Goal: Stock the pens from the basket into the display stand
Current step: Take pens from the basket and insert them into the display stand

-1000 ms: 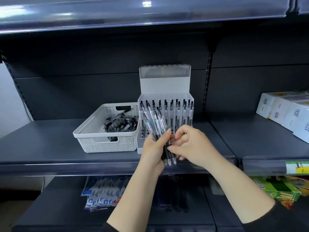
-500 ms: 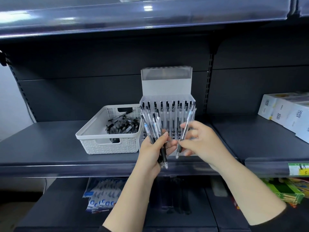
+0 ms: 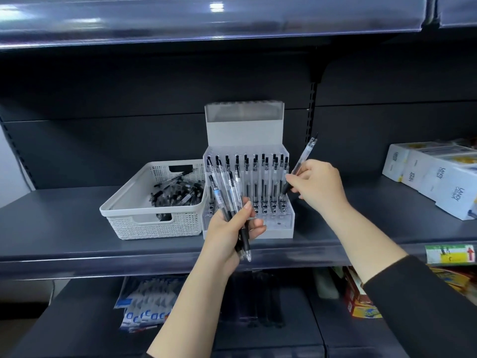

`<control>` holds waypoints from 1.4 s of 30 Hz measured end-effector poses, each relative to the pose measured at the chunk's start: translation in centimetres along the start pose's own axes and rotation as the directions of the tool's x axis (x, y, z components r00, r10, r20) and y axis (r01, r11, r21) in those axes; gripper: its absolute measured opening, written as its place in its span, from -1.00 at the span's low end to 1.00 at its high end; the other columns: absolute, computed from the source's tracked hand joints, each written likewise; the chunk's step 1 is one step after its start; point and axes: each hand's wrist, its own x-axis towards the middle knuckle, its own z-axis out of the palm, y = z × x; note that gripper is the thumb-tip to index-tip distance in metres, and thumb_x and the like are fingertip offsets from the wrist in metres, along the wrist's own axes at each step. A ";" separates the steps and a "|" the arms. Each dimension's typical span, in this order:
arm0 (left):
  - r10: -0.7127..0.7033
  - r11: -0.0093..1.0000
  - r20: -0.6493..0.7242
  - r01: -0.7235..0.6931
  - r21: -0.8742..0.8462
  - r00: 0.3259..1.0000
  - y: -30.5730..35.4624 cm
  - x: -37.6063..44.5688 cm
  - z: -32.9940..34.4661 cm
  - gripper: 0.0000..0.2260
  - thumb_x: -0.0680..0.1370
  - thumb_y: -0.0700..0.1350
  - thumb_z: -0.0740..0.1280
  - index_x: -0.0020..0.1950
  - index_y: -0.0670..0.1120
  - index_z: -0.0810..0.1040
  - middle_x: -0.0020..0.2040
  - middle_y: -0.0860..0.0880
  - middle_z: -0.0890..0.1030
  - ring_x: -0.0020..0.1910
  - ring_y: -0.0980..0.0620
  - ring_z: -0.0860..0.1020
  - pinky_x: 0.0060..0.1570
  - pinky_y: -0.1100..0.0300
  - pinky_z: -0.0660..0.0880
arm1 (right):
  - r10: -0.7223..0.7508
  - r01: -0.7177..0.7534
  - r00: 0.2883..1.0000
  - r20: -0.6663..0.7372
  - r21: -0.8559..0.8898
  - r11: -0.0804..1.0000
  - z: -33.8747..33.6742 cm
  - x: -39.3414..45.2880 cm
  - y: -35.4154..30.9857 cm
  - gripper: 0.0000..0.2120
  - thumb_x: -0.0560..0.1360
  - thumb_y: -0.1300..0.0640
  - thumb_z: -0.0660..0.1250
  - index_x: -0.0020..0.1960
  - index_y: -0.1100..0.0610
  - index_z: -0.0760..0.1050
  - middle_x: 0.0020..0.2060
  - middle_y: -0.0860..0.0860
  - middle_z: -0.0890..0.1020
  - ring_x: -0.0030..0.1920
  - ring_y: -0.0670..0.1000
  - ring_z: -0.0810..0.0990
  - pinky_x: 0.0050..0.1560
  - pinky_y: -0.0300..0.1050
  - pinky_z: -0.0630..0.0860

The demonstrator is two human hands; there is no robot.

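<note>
A white lattice basket (image 3: 134,202) on the dark shelf holds a heap of clear black-tipped pens (image 3: 178,193). To its right stands the white display stand (image 3: 286,229), its back rows filled with upright pens (image 3: 263,182). My left hand (image 3: 229,229) grips a bunch of several pens (image 3: 227,195) in front of the stand's left side. My right hand (image 3: 318,187) pinches a single pen (image 3: 300,165), tilted with its tip down over the stand's right edge.
White boxes (image 3: 438,174) sit on the shelf at the far right. A price label (image 3: 450,253) is on the shelf's front rail. Below, packets (image 3: 144,306) and coloured boxes (image 3: 358,298) lie on the lower shelf. Another shelf hangs overhead.
My right hand drew one pen out of the bunch and carried it up and right to the stand's right side. My left hand keeps the rest.
</note>
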 end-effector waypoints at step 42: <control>-0.003 1.000 0.029 0.004 -0.027 1.000 -0.1 -0.1 -0.2 -0.92 0.55 -0.27 0.30 0.02 -0.17 0.53 -0.37 -0.02 0.53 -0.47 0.09 0.53 -0.39 0.24 0.58 | -0.004 0.085 0.983 0.186 -0.429 0.899 1.5 0.8 -1.2 -0.60 0.50 0.09 0.37 -0.38 0.15 0.23 -0.34 0.19 0.59 -0.19 0.17 0.65 -0.24 -0.04 0.53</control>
